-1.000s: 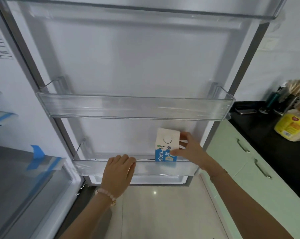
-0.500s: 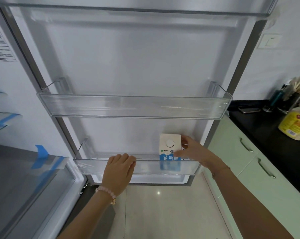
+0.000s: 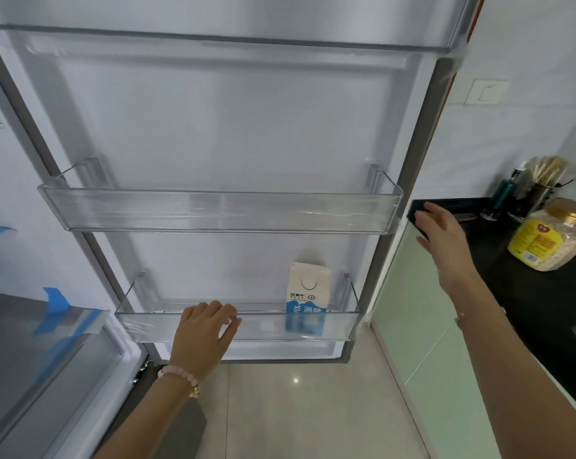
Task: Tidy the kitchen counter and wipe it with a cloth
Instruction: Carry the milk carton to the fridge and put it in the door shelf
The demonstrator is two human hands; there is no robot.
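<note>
Blue tape (image 3: 56, 299) sticks to a fridge drawer well left of the left hand (image 3: 203, 332). That hand hooks its fingers over the front rim of the lower door shelf (image 3: 141, 321), thumb in front. To its right, in the same shelf, the milk carton (image 3: 308, 289) stands upright, white above and blue below, printed "消健". Further right the right hand (image 3: 440, 233) hangs spread, holding nothing, before the black counter (image 3: 518, 293). Beyond it sits a gold-lidded jar (image 3: 551, 236), its yellow label unreadable.
</note>
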